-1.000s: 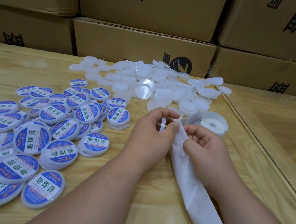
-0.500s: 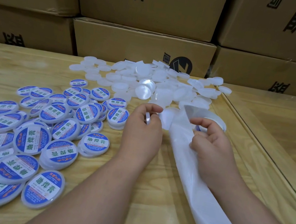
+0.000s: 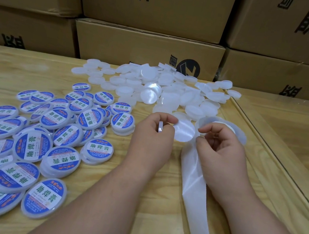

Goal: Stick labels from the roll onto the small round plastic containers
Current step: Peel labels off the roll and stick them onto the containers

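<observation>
My left hand pinches a small round plastic container, held edge-on. A round white label, seen from its back, hangs in the air between my hands; its left edge meets my left fingertips and its right edge is near my right thumb. My right hand pinches the top of the glossy backing strip, which trails toward me. The label roll lies just behind my right hand, partly hidden. Several labelled blue-and-white containers lie at the left. A pile of bare white containers sits behind.
The wooden table has a dark seam running diagonally at the right. Stacked cardboard boxes form a wall along the table's far edge.
My hands have drawn apart. The label came off the backing strip and now shows as a free disc between them. My left hand moved left and up with the container.
</observation>
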Tool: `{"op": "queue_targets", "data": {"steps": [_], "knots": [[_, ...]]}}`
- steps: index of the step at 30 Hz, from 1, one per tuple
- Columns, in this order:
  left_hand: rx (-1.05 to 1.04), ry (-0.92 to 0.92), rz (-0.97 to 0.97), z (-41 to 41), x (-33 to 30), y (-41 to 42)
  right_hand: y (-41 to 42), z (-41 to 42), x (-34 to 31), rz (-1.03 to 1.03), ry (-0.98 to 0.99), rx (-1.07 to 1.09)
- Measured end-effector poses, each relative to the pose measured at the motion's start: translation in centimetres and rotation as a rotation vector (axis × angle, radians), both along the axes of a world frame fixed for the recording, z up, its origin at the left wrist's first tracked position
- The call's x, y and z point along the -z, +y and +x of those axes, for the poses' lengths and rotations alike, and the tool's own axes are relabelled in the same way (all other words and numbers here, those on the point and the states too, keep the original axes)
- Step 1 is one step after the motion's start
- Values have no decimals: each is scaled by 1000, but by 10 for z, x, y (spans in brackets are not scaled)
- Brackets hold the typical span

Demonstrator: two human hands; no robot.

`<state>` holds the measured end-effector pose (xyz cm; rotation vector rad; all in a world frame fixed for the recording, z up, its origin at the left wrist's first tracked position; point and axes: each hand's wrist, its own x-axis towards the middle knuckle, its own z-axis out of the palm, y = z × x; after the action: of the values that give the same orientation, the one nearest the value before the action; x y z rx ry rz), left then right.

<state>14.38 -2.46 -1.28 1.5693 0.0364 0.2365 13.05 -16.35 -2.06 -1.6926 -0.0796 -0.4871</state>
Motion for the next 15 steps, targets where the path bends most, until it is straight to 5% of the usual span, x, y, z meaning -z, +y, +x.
{"op": "queue_targets", "data": {"steps": [15], "knots": [[66, -11, -33, 3, 4, 2, 2, -3, -2, 18, 34, 28]]}}
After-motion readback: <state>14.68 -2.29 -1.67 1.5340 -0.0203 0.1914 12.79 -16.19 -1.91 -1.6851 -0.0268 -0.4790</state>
